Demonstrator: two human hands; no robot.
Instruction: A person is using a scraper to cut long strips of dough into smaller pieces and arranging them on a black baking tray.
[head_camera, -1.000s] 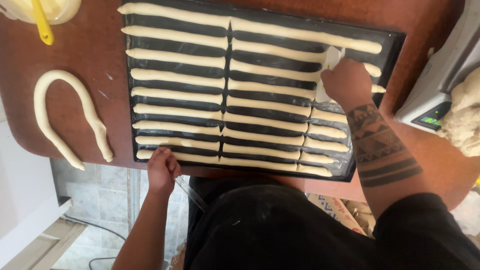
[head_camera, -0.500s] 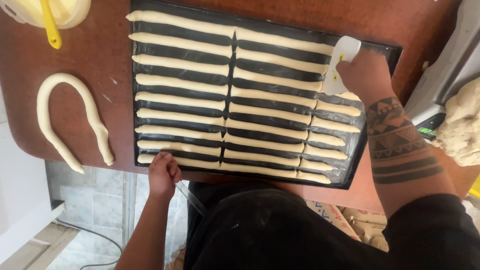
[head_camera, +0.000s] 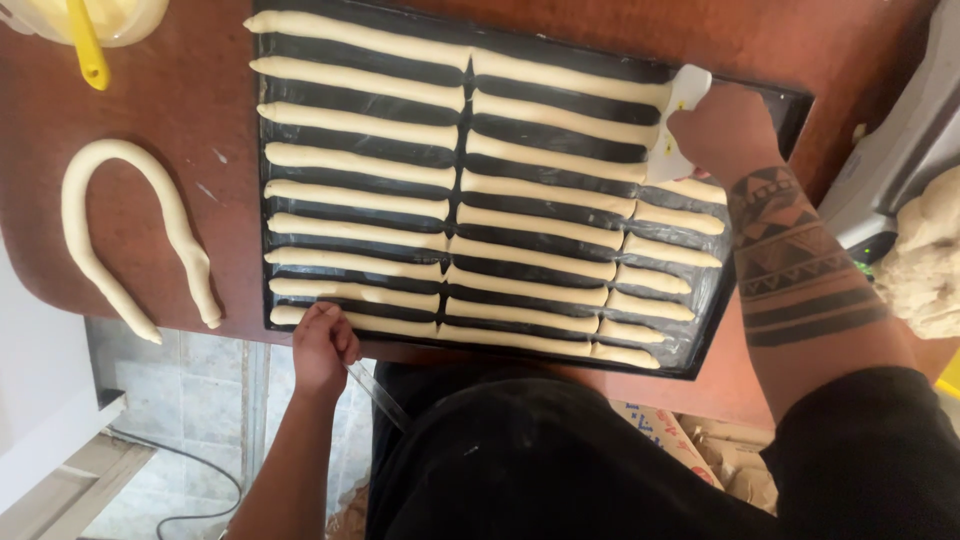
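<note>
White plastic, that is the scraper (head_camera: 678, 118) pinched in my right hand (head_camera: 722, 128), its flat blade standing on edge across the dough strips (head_camera: 452, 215) near the far right end of the tray (head_camera: 770, 92). My fingers are clamped together around the blade's upper part, thumb side toward me, so only the top corner and a lower sliver of the scraper show past my knuckles. It meets the third and fourth rows from the far edge, where long pale ropes lie in dark grooves.

Below the scraper, the rows toward me each carry a short cut piece at the right end, set just apart from the longer lengths. Across the middle of the tray the ropes also break at a seam, so each row reads as two or three pieces.

My left hand (head_camera: 322, 348) grips the near left corner of the tray, fingers curled shut over its rim, right beside the end of the nearest strip.

Outward, the dark tray sits on a reddish-brown table (head_camera: 190, 130). To its left lies a loose dough rope (head_camera: 128, 230) bent into a horseshoe, well apart from the tray. At the far left corner stands a pale bowl (head_camera: 120, 18) with a yellow handle (head_camera: 86, 45) sticking out. On the right, a lump of dough (head_camera: 930, 255) rests beside a grey scale (head_camera: 890, 160).
</note>
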